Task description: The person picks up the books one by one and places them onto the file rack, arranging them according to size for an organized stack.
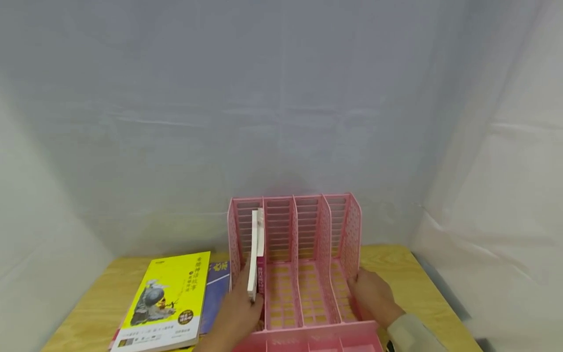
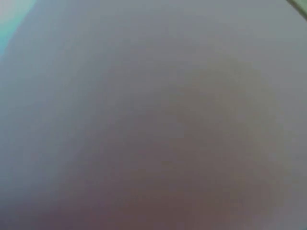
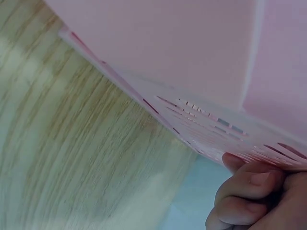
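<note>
A pink desk file rack [image 1: 303,327] with several upright compartments stands on the table. In its leftmost compartment, my left hand [image 1: 237,310] pinches a thin book [image 1: 252,259], spine or page edge facing me, between thumb and fingers. A second book with a dark pink lower spine [image 1: 261,274] stands just right of it, against the divider. My right hand [image 1: 373,296] grips the right side wall of the rack; in the right wrist view its curled fingers [image 3: 244,187] are at the slotted panel. A close, blurred surface fills the left wrist view.
Left of the rack lies a yellow book [image 1: 171,298] on top of others, with a blue book [image 1: 216,291] partly under it. The wooden table [image 1: 391,259] ends at pale sheeting [image 1: 281,122] behind and on both sides. Shallow pink trays [image 1: 325,344] front the rack.
</note>
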A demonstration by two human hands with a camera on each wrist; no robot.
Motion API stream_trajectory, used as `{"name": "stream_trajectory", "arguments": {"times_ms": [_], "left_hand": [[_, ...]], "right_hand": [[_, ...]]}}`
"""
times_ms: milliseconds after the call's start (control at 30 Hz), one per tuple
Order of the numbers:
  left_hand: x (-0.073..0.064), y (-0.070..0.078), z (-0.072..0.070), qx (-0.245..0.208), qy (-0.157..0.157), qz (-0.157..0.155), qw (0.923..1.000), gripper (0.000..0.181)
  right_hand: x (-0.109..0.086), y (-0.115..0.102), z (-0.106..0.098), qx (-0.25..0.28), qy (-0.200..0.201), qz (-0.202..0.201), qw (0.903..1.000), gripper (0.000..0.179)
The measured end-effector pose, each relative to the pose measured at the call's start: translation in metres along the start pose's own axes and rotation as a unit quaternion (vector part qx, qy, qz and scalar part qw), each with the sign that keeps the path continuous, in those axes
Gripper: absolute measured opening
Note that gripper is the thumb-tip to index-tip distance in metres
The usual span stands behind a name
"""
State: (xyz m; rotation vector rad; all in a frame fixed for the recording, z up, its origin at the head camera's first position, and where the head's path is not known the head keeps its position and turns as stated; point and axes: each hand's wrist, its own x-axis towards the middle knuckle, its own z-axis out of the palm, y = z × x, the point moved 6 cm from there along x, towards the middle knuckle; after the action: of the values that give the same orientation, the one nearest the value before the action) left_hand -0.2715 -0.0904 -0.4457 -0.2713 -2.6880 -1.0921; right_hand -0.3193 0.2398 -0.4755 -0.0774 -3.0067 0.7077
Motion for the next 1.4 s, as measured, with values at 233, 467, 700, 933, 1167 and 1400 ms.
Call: {"name": "stream_trajectory", "arguments": {"times_ms": [233,467,700,933,1167,1400], "left_hand": [[0.002,-0.003,-0.008,-0.030,-0.014,-0.061,0.9976,0.080],[0.010,-0.006,-0.003,-0.041,-0.019,-0.021,0.9987,0.071],[0.008,-0.010,0.006,-0.097,-0.084,0.013,0.9917,0.095],[0.008,-0.011,0.005,-0.098,-0.061,0.037,0.9927,0.085],[0.012,-0.011,0.003,-0.090,-0.046,0.028,0.9944,0.088],[0.014,-0.012,0.002,-0.092,-0.042,0.038,0.9942,0.087]], "right_hand": [[-0.002,0.000,0.000,-0.008,0.013,-0.006,0.9999,0.033],[-0.006,0.001,0.002,0.001,0.013,-0.005,0.9999,0.032],[-0.011,0.004,0.003,0.006,-0.003,0.018,0.9998,0.031],[-0.007,0.002,0.001,0.011,0.009,-0.003,0.9999,0.033],[-0.002,-0.002,-0.002,0.006,0.018,-0.009,0.9998,0.034],[-0.002,-0.006,-0.006,-0.003,0.032,-0.022,0.9992,0.037]]}}
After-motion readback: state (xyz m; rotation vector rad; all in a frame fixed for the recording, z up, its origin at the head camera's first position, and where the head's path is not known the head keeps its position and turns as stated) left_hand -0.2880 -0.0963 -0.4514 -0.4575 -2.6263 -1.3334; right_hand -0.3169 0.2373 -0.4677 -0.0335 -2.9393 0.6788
